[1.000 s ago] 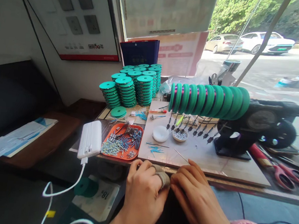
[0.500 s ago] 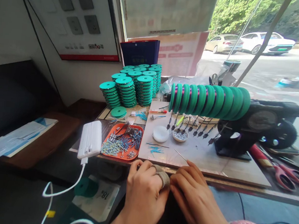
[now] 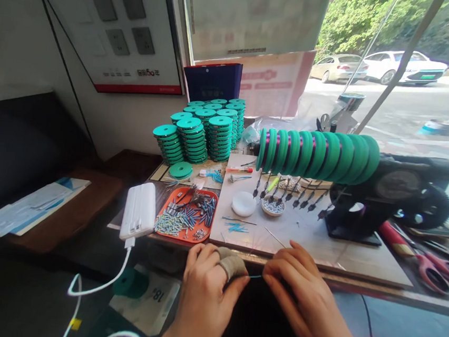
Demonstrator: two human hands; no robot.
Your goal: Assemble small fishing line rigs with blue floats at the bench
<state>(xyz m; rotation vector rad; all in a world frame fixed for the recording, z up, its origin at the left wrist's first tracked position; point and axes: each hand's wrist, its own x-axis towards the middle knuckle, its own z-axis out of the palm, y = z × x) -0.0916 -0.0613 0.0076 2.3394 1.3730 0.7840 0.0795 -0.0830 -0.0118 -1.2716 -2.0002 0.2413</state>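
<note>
Just in front of the board's near edge, my left hand (image 3: 211, 289) is closed in a pinch on a thin blue strand (image 3: 254, 276). Cloth bands (image 3: 231, 263) wrap its fingers. My right hand (image 3: 302, 290) pinches the strand's other end, leaving a short stretch between the hands. A thin metal needle-like rod (image 3: 275, 237) sticks out by the right fingertips; whether they grip it I cannot tell. Small blue pieces (image 3: 237, 227) lie on the board (image 3: 332, 248), near a white round lid (image 3: 244, 204) and a small bowl (image 3: 272, 207) of tiny grey parts.
Green discs (image 3: 319, 154) line a black winder's shaft, with small dark pieces hanging below. Stacked green discs (image 3: 190, 133) stand at back left. An orange tray (image 3: 210, 231) holds small parts beside a white power bank (image 3: 139, 210). Scissors (image 3: 433, 270) lie right.
My hands have drawn slightly apart, the left going left and the right going right. The thin blue strand now shows between them. The view has shifted slightly.
</note>
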